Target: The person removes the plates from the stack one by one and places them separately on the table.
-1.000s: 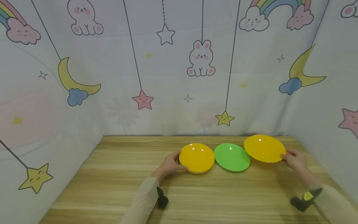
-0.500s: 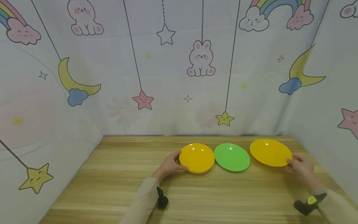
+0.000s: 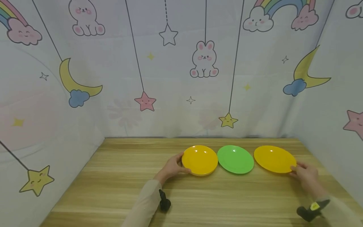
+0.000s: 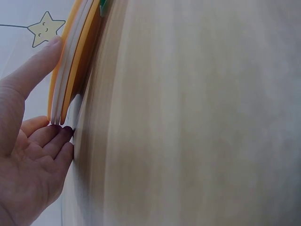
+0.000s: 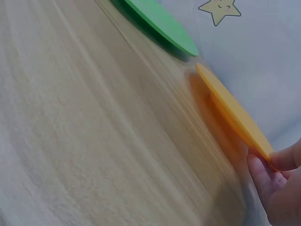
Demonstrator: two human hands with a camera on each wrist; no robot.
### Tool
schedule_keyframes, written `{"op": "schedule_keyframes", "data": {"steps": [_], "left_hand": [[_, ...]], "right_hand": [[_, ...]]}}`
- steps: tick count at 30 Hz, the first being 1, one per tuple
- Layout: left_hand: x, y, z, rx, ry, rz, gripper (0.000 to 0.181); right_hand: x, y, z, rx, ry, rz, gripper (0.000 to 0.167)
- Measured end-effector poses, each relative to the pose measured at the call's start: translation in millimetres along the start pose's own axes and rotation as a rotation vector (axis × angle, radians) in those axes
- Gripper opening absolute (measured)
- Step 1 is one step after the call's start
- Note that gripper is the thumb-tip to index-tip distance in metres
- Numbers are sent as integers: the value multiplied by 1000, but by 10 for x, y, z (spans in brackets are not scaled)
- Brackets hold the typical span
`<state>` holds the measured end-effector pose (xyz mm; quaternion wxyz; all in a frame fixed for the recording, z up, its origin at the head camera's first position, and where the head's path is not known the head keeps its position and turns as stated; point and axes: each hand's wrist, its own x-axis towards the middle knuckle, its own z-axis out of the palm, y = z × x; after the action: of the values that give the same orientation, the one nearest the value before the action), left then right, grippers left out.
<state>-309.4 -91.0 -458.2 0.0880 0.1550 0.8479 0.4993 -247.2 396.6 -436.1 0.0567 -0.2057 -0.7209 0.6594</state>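
Note:
A stack of plates with a yellow top plate sits on the table; the left wrist view shows white edges between yellow ones. My left hand rests against the left side of this stack, thumb and fingertips touching the rim. On the right, my right hand pinches the rim of a single yellow plate, thumb on top and fingers underneath. Whether that plate's base touches the table I cannot tell. Between the two lies a green plate, flat and untouched.
The wood-grain table ends at a white cloth backdrop printed with stars, rabbits and moons. More cloth closes off the left and right sides. Each wrist bears a small black device.
My right hand has moved the single yellow plate rightward and then down toward the table, away from the green plate. My left hand and the stack have stayed in place.

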Motion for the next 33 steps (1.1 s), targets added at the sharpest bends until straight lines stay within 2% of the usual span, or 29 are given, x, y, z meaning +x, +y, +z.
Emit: {"op": "schedule_keyframes", "data": {"steps": [8,14,17,24,28,33], "left_hand": [[0,-28,0,-10,0,-1,93],[1,-34,-3,-19,0,3,93],[5,-36,-1,-16,1,-5,94],[29,-42,-2,-15,0,-9,94],[28,-32,1,-14,3,-3,94],[19,-37,4,-5,5,6,93]], "right_hand": [[-13,59,31,-71,6,-25,62],[22,106,26,-138,8,-91,60],[46,144,14,-204,16,-123,58],[88,181,-15,-290,25,-167,58],[74,167,-21,-391,44,-187,56],[35,69,-8,-619,138,-241,49]]}}
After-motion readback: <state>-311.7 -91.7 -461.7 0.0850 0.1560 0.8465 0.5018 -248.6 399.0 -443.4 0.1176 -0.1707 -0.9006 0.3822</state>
